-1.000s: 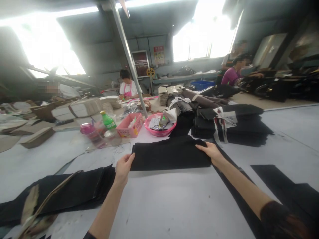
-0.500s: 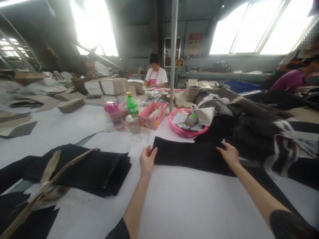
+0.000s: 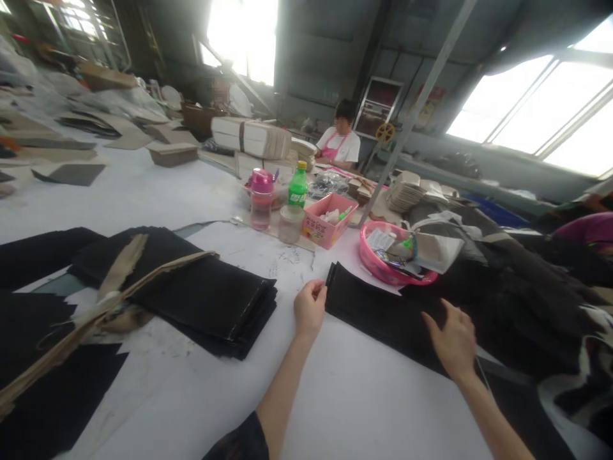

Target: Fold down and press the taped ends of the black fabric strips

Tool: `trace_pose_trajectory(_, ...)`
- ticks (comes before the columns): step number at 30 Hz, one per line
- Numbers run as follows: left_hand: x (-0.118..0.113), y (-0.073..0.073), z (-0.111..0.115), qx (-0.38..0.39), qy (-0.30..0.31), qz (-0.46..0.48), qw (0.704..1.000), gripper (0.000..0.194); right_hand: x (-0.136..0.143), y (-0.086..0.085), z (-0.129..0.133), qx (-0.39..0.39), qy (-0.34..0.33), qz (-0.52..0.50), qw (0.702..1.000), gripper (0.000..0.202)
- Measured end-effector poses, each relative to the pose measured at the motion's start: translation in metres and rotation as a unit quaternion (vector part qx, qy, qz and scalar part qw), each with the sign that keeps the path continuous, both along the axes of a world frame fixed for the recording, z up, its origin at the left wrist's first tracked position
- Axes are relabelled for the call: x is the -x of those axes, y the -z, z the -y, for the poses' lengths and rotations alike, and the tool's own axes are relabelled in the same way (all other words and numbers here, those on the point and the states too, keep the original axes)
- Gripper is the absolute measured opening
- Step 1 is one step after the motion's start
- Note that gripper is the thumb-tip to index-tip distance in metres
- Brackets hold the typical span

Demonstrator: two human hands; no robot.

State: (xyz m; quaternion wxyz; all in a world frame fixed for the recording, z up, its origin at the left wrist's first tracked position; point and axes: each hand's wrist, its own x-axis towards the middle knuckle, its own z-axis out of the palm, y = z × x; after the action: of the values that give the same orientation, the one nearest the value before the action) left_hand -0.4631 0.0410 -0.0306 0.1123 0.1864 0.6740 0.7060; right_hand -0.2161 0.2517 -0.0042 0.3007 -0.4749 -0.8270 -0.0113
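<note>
A folded strip of black cloth lies across the white tabletop in front of me. My left hand is at its left end, with thumb and fingers brought together in a pinch by the edge. Whether the cloth's edge is between those fingertips is too small to tell. Over the right part of the strip is my right hand, thumb and fingers spread, holding nothing. Left of my hands lies a stack of black cloth pieces, with a beige cloth tie across it.
Behind the strip stand a pink basin of small items, a pink box, a green bottle, a pink-lidded cup and a clear jar. Dark fabric is heaped at right. A person sits across the table.
My view has turned left and tilted. My right hand has come off the strip's upper edge and its fingers have spread. My left hand stays by the left end.
</note>
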Motion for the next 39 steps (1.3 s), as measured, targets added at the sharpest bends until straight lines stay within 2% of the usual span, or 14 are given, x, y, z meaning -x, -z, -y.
trace_pose_trajectory(2,-0.001,-0.006,0.002,-0.006,0.011,-0.006,1.000,0.017,0.039,-0.002,0.043,0.035,-0.158,0.013,0.987,0.061)
trace_pose_trajectory(4,-0.002,-0.013,0.003,-0.020,0.038,-0.008,0.999,0.017,0.078,0.000,0.081,0.059,-0.248,0.023,0.967,0.071)
trace_pose_trajectory(5,-0.003,-0.015,0.004,-0.031,0.057,-0.008,0.998,0.017,0.096,0.002,0.095,0.073,-0.268,0.023,0.960,0.076)
trace_pose_trajectory(7,-0.003,-0.019,0.004,-0.055,0.095,0.001,0.994,0.019,0.124,0.010,0.113,0.113,-0.266,-0.009,0.957,0.080)
trace_pose_trajectory(9,0.000,-0.019,0.004,-0.077,0.115,0.027,0.990,0.022,0.138,0.020,0.118,0.150,-0.245,-0.059,0.956,0.067)
trace_pose_trajectory(12,0.006,-0.014,0.003,-0.088,0.095,0.093,0.987,0.025,0.141,0.034,0.116,0.165,-0.219,-0.120,0.954,0.043)
trace_pose_trajectory(15,0.012,-0.007,0.002,-0.077,0.065,0.157,0.983,0.023,0.135,0.041,0.113,0.161,-0.190,-0.138,0.959,0.044)
trace_pose_trajectory(19,0.011,-0.005,0.000,-0.064,0.060,0.194,0.977,0.023,0.132,0.040,0.114,0.159,-0.175,-0.140,0.962,0.042)
trace_pose_trajectory(27,0.006,-0.004,-0.004,-0.059,0.046,0.165,0.983,0.022,0.131,0.040,0.114,0.177,-0.191,-0.155,0.953,0.041)
trace_pose_trajectory(31,0.002,-0.010,-0.005,-0.070,0.062,0.137,0.986,0.022,0.131,0.037,0.117,0.165,-0.227,-0.137,0.950,0.041)
trace_pose_trajectory(35,-0.003,-0.020,-0.005,-0.099,0.110,0.141,0.979,0.023,0.131,0.034,0.119,0.144,-0.249,-0.080,0.954,0.065)
trace_pose_trajectory(37,-0.004,-0.022,-0.006,-0.115,0.123,0.151,0.974,0.023,0.131,0.035,0.118,0.156,-0.240,-0.111,0.952,0.054)
trace_pose_trajectory(39,-0.002,-0.021,-0.006,-0.106,0.102,0.155,0.977,0.022,0.130,0.036,0.115,0.177,-0.214,-0.156,0.948,0.044)
